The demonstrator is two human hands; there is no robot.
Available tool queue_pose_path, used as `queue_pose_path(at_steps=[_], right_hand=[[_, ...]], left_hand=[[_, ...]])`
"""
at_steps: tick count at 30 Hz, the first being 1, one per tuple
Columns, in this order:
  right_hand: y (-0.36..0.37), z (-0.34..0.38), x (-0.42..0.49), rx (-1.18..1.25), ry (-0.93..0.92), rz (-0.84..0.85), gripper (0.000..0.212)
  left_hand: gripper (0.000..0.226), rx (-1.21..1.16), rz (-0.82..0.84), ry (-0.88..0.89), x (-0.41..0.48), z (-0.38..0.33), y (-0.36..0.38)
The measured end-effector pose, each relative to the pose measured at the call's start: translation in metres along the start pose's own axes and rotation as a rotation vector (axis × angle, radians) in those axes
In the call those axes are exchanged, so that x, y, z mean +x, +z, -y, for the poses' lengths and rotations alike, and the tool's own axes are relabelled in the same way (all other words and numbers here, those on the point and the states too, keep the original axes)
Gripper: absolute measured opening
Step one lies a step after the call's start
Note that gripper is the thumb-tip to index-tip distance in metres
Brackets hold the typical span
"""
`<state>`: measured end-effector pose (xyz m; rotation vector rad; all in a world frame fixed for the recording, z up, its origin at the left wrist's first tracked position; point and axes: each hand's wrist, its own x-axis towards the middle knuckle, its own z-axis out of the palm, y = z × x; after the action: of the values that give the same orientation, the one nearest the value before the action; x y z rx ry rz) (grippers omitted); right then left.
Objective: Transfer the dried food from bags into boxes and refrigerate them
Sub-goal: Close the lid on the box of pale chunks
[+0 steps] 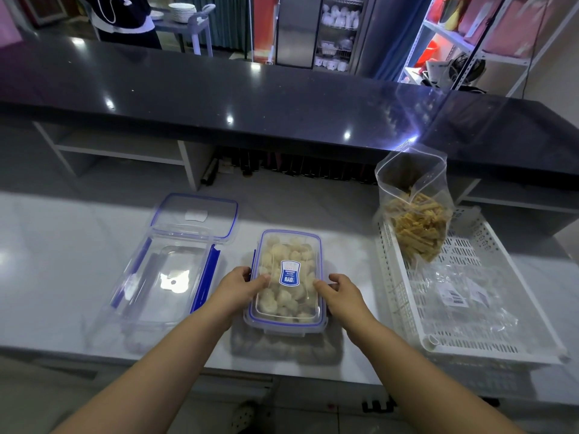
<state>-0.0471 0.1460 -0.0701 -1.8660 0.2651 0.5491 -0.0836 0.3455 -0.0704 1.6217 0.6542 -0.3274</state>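
Gripping box (286,296) side edges: left hand (239,285), right hand (340,292).

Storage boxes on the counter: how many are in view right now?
2. A lidded box, full of pale dried food, sits in the middle, gripped by the left hand and right hand. An empty box lies to its left, its lid off at its far end.

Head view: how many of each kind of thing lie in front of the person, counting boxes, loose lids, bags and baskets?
Clear boxes: 2, the filled box and the empty box
Lids lying off: 1, the loose lid
Plastic bags: 2, the bag of dried sticks and the empty bag
Baskets: 1, the white basket
Total: 6
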Motion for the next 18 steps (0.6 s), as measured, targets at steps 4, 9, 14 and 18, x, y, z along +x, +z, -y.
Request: queue_pose_path(at_steps=[4,9,14,18], right_hand=[[0.0008,0.0014,0.0000,-0.039,-0.043,-0.022,0.050],[-0.0004,0.0039,0.0008,-0.005,-0.010,-0.002,0.052],[-0.0052,0.0051,-0.0008,0.023,0.008,-0.021,0.054],[-0.0049,0.0030,-0.0016,0.031,-0.071,-0.058,0.040]], left_hand=[[0.046,-0.041,0.002,0.020,0.0002,0.0003,-0.0034],[0.059,-0.094,-0.032,0.015,-0.0008,0.0005,-0.0041],[0.066,-0.060,-0.040,-0.006,-0.0019,-0.0024,-0.0068],[0.059,0.034,-0.128,0.130,-0.0053,-0.0029,-0.0045]])
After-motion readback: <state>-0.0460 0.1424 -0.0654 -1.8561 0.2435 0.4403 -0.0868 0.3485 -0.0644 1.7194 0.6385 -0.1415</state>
